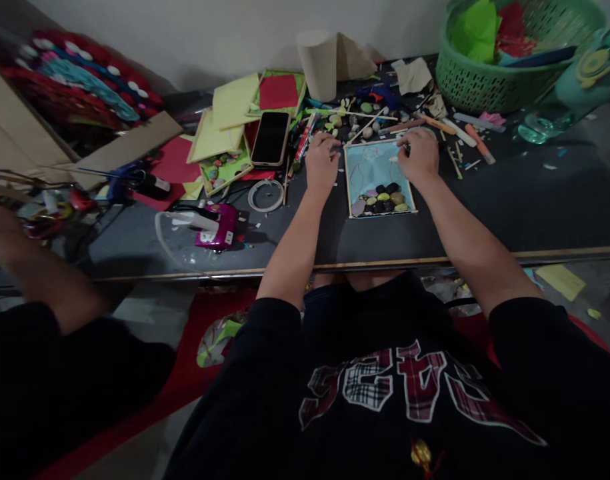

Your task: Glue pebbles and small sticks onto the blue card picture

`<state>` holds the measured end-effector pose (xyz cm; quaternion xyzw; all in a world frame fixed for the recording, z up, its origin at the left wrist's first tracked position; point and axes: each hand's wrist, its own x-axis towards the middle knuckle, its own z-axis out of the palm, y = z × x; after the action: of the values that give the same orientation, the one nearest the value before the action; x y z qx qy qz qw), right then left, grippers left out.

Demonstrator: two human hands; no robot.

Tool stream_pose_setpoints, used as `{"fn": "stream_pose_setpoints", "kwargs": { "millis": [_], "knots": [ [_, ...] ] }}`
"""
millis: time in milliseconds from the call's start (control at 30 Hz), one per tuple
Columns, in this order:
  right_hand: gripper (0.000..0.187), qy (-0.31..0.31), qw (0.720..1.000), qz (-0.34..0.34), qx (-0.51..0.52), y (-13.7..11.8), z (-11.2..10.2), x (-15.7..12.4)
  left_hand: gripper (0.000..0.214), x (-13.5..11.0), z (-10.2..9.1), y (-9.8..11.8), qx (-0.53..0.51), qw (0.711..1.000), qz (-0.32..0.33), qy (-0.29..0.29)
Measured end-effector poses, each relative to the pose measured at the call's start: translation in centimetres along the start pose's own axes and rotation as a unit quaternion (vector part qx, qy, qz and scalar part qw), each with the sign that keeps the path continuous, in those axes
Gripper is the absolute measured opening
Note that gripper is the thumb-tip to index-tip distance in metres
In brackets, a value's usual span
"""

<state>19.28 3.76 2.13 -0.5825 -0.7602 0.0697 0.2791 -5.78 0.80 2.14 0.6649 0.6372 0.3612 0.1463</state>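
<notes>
A small picture frame (pixel 355 192) of pale sticks with a light-blue backing lies flat on the dark table. Faint outlines are drawn on the blue, and painted pebbles (pixel 383 197) in black, yellow and lilac fill its lower part. My left hand (pixel 323 161) rests beside the frame's upper left corner, its fingers loosely bent with a gap to the thumb. Over the upper right edge, my right hand (pixel 421 155) has thumb and fingers drawn together. A tiny white piece (pixel 393 159) shows by these fingertips; whether they hold it I cannot tell.
Behind the frame lie loose pebbles, sticks and markers (pixel 479 143). A green basket (pixel 515 83) and a clear bottle (pixel 559 110) stand right. Leftward are a phone (pixel 271 138), tape roll (pixel 265 195), purple device (pixel 219 227) and another person's arm (pixel 49 280).
</notes>
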Motion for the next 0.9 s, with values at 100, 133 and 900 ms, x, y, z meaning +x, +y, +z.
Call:
{"fn": "stream_pose_setpoints", "kwargs": {
  "millis": [100, 133, 900],
  "knots": [
    [0.034, -0.005, 1.0, 0.002, 0.011, 0.2, 0.0, 0.0, 0.016, -0.2, 0.0, 0.4, 0.028, 0.999, 0.018, 0.019],
    [0.035, -0.004, 1.0, 0.005, 0.013, 0.3, -0.1, -0.1, 0.02, -0.3, -0.1, 0.5, 0.037, 0.999, 0.026, 0.02],
    [0.03, 0.034, 0.992, 0.104, -0.07, -1.1, 0.1, -0.2, 0.031, -1.3, -0.2, 2.0, 0.154, 0.987, 0.02, -0.031]
  ]
}}
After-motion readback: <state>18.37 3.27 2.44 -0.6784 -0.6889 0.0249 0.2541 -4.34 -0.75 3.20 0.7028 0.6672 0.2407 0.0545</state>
